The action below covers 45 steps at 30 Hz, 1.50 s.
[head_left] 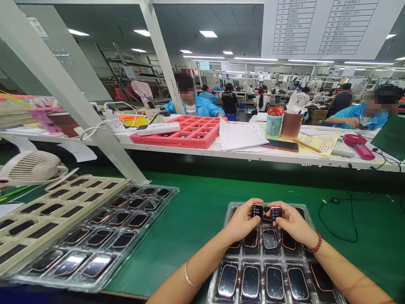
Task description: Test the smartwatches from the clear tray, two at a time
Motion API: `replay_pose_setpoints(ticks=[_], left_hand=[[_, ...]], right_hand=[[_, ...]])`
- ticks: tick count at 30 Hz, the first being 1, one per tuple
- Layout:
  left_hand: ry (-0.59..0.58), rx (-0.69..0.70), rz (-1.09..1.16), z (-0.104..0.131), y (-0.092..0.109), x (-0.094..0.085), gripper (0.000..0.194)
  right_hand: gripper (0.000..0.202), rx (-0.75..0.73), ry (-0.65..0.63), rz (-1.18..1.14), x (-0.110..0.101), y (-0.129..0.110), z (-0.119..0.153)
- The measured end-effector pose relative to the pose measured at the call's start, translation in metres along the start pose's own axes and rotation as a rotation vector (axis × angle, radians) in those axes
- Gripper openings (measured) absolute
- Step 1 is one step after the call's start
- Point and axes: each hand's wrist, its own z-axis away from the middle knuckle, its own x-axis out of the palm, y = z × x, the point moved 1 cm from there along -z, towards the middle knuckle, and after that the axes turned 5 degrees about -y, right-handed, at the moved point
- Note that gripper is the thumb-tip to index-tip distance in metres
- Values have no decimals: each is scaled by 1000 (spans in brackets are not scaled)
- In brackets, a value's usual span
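My left fingers [257,200] pinch one lit watch [257,210]; my right fingers [279,204] pinch a second watch [276,213] beside it, the plastic tray [262,276] beneath them. Both should feel light, stiff, slick-faced and scratchable, best held by their side edges.

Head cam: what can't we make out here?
Screen text, left watch and right watch: too small, head view.
Far row of tray: partly hidden by left hand and right hand, head view.
Tray's near end: cut off by bottom edge, head view.
Printed sheet, upper part: cut off by top edge, head view.
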Motion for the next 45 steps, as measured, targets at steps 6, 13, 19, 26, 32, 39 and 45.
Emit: replay_pose_setpoints(ticks=[6, 13, 19, 26, 32, 39, 45], left_hand=[[-21, -36, 46, -1, 3, 1, 21], [-21, -34, 9, -1, 4, 1, 21], [-22, -18, 7, 0, 3, 1, 20], [-23, -12, -6, -1, 1, 0, 20], [-28, -7, 8, -1, 3, 1, 20], [-26, -28, -11, -1, 4, 1, 20], [36, 20, 19, -3, 1, 0, 29]], right_hand=[[23, 26, -4, -19, -2, 1, -2], [23, 27, -22, 2, -2, 3, -3], [23, 15, -30, 14, -1, 3, -3], [23, 9, -31, 17, -1, 3, -3], [23, 13, -31, 9, -1, 4, -2], [23, 16, -25, 25, -1, 1, -2], [32, -32, -38, 55, 0, -1, 1]])
